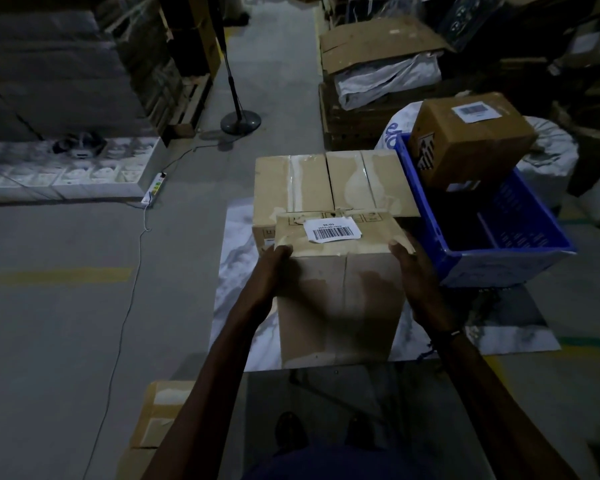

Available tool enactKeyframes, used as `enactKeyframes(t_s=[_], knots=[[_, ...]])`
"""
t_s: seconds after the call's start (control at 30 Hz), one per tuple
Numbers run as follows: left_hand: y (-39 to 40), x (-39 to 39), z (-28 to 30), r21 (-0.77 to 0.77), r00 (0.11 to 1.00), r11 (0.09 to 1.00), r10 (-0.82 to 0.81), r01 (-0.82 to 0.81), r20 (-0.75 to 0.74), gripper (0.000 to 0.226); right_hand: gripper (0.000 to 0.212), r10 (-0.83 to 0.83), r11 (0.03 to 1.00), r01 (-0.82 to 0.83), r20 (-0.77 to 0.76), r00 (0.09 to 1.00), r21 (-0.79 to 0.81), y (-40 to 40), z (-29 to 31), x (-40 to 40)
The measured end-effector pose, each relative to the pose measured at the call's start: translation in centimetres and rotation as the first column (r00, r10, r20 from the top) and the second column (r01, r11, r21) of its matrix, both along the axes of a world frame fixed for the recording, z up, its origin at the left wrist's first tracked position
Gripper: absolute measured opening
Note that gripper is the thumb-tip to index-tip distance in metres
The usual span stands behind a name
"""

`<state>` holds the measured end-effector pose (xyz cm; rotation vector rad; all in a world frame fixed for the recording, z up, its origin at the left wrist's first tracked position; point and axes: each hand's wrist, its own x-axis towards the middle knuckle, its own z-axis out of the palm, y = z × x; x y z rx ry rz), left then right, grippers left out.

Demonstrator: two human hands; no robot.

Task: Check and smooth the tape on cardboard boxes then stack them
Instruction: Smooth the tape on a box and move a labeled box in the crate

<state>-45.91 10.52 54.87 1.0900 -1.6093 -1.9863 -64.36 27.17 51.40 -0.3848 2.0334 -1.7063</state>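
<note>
Cardboard fills the middle of the view: a tall, plain brown box stands on a marble-patterned surface, held between both hands. The left hand presses flat against its left side near the top edge, fingers fairly straight; the right hand does the same on the right side, fingertips reaching the upper corner. A white barcode label sits on the face turned away, and glossy clear tape runs down the near seam, its sheen uneven (whether that means wrinkles or just dim light is hard to say).

Just behind, touching or nearly so, lies a wider box with broad strips of shiny tape across its top, seemingly already dealt with. To the right, a blue plastic crate with slotted walls carries a darker brown box tilted on its rim, probably waiting its turn.

By my reading the work is somewhere in the middle: one box is in hand, no stack of several is visible yet, and at least the crate's box remains.
</note>
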Motion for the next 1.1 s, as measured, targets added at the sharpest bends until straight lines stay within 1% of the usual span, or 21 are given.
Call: enactKeyframes(t_s=[0.07, 0.13, 0.23, 0.3, 0.4, 0.5, 0.57, 0.6, 0.67, 0.8, 0.9, 1.0, 1.1], knots=[[-0.1, 0.3, 0.2, -0.093, 0.999, 0.995, -0.031, 0.027, -0.041, 0.043, 0.039, 0.058, 0.998, -0.058, -0.118, 0.991, 0.01, 0.7, 1.1, 0.2], [-0.2, 0.5, 0.9, -0.141, 0.996, 0.988, -0.073, 0.066, -0.044, 0.059, 0.042, 0.099, 0.995, -0.095, -0.196, 0.976, 0.03, 1.8, 2.4, 0.2], [0.1, 0.7, 2.1, -0.193, 0.989, 0.972, -0.147, 0.137, -0.035, 0.082, 0.037, 0.172, 0.985, -0.159, -0.237, 0.956, 0.073, 3.5, 5.2, 0.5], [0.5, 0.7, 3.6, -0.224, 0.986, 0.963, -0.162, 0.149, -0.042, 0.091, 0.037, 0.21, 0.977, -0.192, -0.271, 0.939, 0.09, 4.6, 7.0, 0.2], [1.8, 0.5, 6.2, -0.278, 0.988, 0.951, -0.154, 0.138, -0.035, 0.085, 0.034, 0.246, 0.969, -0.239, -0.3, 0.922, 0.061, 6.3, 9.2, -0.9], [3.6, -0.6, 8.4, -0.354, 0.985, 0.924, -0.17, 0.148, -0.033, 0.073, 0.04, 0.225, 0.973, -0.227, -0.355, 0.908, 0.035, 8.0, 11.2, -2.8], [5.1, -2.1, 10.0, -0.405, 0.986, 0.905, -0.161, 0.13, -0.042, 0.068, 0.034, 0.195, 0.977, -0.215, -0.414, 0.889, -0.003, 9.2, 12.8, -4.5], [5.5, -2.8, 10.6, -0.423, 0.987, 0.899, -0.154, 0.117, -0.054, 0.067, 0.03, 0.176, 0.977, -0.212, -0.423, 0.889, -0.038, 9.6, 13.4, -5.2], [7.1, -4.7, 12.0, -0.465, 0.986, 0.88, -0.147, 0.094, -0.079, 0.067, 0.029, 0.152, 0.971, -0.22, -0.469, 0.87, -0.094, 11.1, 14.7, -7.2], [10.3, -9.5, 14.4, -0.515, 0.982, 0.853, -0.156, 0.081, -0.104, 0.067, 0.028, 0.107, 0.967, -0.217, -0.564, 0.819, -0.131, 14.0, 17.5, -11.9], [12.0, -13.5, 15.8, -0.535, 0.975, 0.841, -0.179, 0.083, -0.13, 0.067, 0.027, 0.081, 0.965, -0.204, -0.55, 0.831, -0.165, 15.7, 19.5, -15.3], [13.1, -17.7, 16.7, -0.567, 0.97, 0.821, -0.192, 0.074, -0.152, 0.062, 0.025, 0.04, 0.97, -0.173, -0.592, 0.805, -0.169, 17.0, 20.8, -19.1], [14.1, -21.9, 17.2, -0.583, 0.958, 0.809, -0.225, 0.082, -0.178, 0.061, 0.025, 0.014, 0.97, -0.149, -0.571, 0.821, -0.19, 17.9, 21.5, -22.9]])
